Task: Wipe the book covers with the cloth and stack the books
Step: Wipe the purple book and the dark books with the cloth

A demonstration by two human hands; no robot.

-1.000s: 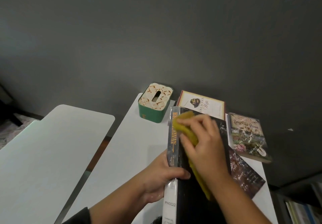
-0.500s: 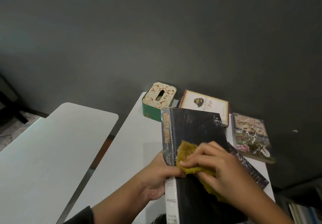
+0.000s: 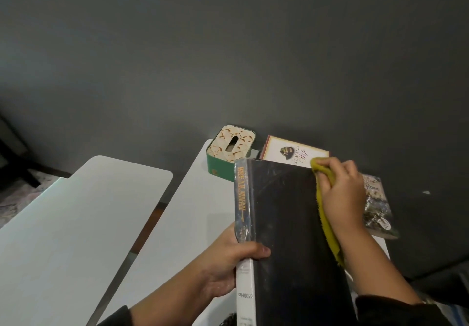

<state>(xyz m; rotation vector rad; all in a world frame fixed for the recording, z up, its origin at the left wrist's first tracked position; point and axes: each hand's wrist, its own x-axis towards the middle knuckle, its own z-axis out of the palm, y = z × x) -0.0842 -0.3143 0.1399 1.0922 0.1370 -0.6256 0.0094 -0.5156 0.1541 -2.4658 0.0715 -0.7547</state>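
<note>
A large black hardcover book (image 3: 286, 226) with a plastic-wrapped spine is held tilted above the white table (image 3: 182, 219). My left hand (image 3: 228, 259) grips its spine, thumb over the cover. My right hand (image 3: 342, 196) grips a yellow cloth (image 3: 327, 221) and presses it on the cover's far right corner. Behind lies a cream-covered book (image 3: 291, 151), and a floral-covered book (image 3: 378, 206) lies to the right, partly hidden by my hand.
A green tissue box (image 3: 228, 153) with a patterned lid stands at the table's far left corner against the dark wall. A second white table (image 3: 76, 224) sits to the left across a narrow gap. Shelved books show at the bottom right.
My right hand has swept the cloth from the near middle of the cover up to its far right corner. The left hand keeps its grip on the spine.
</note>
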